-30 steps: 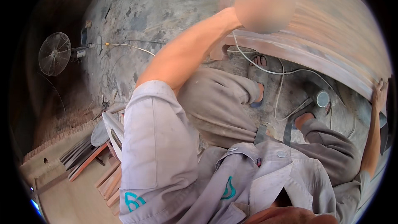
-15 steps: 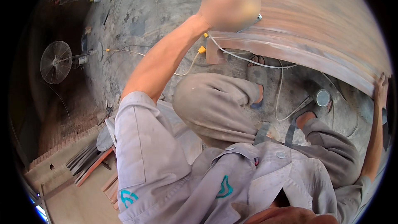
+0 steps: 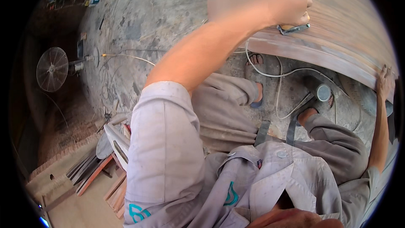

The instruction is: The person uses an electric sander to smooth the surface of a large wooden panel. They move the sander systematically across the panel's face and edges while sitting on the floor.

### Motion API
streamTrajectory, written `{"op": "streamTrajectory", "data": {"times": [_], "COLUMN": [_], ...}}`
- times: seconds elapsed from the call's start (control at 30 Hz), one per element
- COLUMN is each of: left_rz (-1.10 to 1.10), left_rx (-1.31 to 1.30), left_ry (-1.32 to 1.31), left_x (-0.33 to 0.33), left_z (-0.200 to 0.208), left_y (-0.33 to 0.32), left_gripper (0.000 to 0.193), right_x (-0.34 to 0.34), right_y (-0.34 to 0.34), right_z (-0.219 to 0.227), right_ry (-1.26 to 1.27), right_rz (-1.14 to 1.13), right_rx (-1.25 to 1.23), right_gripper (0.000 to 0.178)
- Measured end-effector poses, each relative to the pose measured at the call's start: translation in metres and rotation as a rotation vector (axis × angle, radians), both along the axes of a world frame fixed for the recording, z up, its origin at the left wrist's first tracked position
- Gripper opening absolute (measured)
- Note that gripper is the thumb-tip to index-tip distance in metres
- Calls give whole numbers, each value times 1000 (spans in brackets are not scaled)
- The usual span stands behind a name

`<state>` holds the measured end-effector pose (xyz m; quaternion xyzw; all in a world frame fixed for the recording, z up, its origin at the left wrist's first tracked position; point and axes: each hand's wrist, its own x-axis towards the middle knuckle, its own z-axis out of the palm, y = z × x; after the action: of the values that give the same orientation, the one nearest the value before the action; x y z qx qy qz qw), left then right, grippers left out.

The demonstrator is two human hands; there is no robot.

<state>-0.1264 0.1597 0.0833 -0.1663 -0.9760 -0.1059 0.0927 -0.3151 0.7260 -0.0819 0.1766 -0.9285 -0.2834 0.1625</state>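
Note:
A large wooden panel (image 3: 337, 12) with reddish-brown grain lies across the upper right, its pale edge toward me. My left hand (image 3: 289, 6), partly smeared by motion, is closed over a sanding block (image 3: 294, 28) on the panel near that edge. The block has a yellowish side and a dark, bluish-grey sheet along its lower side. My right hand (image 3: 384, 83) rests at the panel's far right edge with its fingers stretched over the rim. Its palm is largely hidden.
A white cable (image 3: 278, 75) loops over the concrete floor beneath the panel's edge, near my sandalled feet. Beside one foot is a round, grey-topped object (image 3: 323, 93). A fan (image 3: 52, 69) stands at left; wooden strips (image 3: 90, 166) lie at lower left.
My left hand has slid right along the panel with the sanding block, its arm stretching across more of the view. My right hand stays at the panel's edge. The view has shifted slightly.

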Motion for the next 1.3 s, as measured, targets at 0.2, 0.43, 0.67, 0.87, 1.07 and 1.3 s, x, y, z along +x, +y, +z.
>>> {"op": "streamTrajectory", "data": {"times": [0.2, 0.43, 0.67, 0.87, 1.07, 1.3], "left_rz": [17, 230, 68, 207, 262, 156], "left_rx": [74, -14, 134, 88, 191, 191], "left_ry": [-85, 7, 184, 273, -38, 310], "left_x": [60, 89, 21, -13, 12, 28], "left_z": [46, 5, -7, -8, 4, -24], "left_y": [-78, -144, -39, 50, -3, -60], "left_gripper": [34, 30, 26, 21, 27, 25], "right_x": [7, 6, 0, -9, -6, -7], "right_y": [8, 3, 11, 26, 21, 20], "right_z": [6, 5, -7, -16, -29, -21], "right_ry": [-30, -51, 6, 10, 59, 44], "right_rz": [-50, -86, -39, 1, 70, 63], "right_rx": [132, 41, 3, -382, -419, -367], "right_gripper": [53, 53, 52, 52, 51, 49]}}
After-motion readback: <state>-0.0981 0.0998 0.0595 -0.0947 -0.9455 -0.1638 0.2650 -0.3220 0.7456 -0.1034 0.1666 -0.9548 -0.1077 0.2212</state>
